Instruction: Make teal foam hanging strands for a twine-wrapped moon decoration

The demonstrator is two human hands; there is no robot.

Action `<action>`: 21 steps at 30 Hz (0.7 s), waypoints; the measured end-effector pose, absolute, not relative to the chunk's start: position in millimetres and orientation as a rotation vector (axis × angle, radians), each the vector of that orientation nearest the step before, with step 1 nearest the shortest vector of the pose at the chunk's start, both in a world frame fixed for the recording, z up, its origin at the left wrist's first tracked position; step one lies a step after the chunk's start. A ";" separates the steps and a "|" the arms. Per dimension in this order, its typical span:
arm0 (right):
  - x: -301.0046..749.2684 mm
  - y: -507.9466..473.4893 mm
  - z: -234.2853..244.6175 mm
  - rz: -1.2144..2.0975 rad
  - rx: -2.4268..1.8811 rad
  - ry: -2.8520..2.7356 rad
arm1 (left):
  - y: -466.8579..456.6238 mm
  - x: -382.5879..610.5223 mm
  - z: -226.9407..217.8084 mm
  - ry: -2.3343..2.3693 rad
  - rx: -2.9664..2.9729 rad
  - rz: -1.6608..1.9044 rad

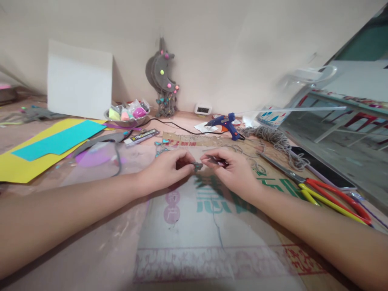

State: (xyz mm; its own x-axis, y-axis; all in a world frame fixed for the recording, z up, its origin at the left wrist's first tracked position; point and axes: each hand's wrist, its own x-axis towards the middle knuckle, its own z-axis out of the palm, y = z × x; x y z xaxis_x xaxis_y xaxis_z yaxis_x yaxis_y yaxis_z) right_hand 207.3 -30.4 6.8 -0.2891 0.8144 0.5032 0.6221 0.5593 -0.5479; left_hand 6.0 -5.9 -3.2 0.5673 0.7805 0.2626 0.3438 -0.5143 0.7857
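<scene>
Near the middle of the worktop, my left hand (171, 169) pinches a small dark grey-green piece (198, 166) between thumb and fingertips. Just to its right, my right hand (232, 167) is closed with its fingertips almost meeting that piece. A slim dark item (216, 160) shows between the right fingers, too small to name. Under both hands lies a clear plastic sheet (182, 262) over printed cardboard. A thin thread-like line (217, 224) runs below the hands. Small blue-and-grey pieces (162, 142) sit beyond my left hand.
Red-and-yellow-handled scissors (336, 198), a phone (324, 167) and grey yarn (269, 137) lie right. A blue glue gun (227, 123) stands behind, its cord crossing leftward. Left are yellow (18, 165) and turquoise sheets (60, 139). A grey moon ornament (162, 74) is by the wall.
</scene>
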 end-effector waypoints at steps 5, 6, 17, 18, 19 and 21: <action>209.0 -29.6 12.6 0.183 -1.209 -1.894 | -2.3 7.5 -2.9 0.898 1.865 0.828; 209.6 -28.8 12.5 0.185 -1.215 -1.910 | -1.4 7.6 -3.0 0.891 1.825 0.842; 210.8 -23.6 8.2 0.239 -1.180 -2.061 | 2.7 5.2 -5.8 0.866 1.530 0.835; 211.0 -23.0 7.8 0.242 -1.177 -2.081 | 2.7 5.1 -5.7 0.866 1.532 0.837; 211.1 -22.3 7.1 0.243 -1.172 -2.097 | 2.6 5.1 -5.3 0.866 1.541 0.844; 211.2 -20.9 4.6 0.241 -1.158 -2.121 | 2.3 5.3 -3.9 0.868 1.578 0.862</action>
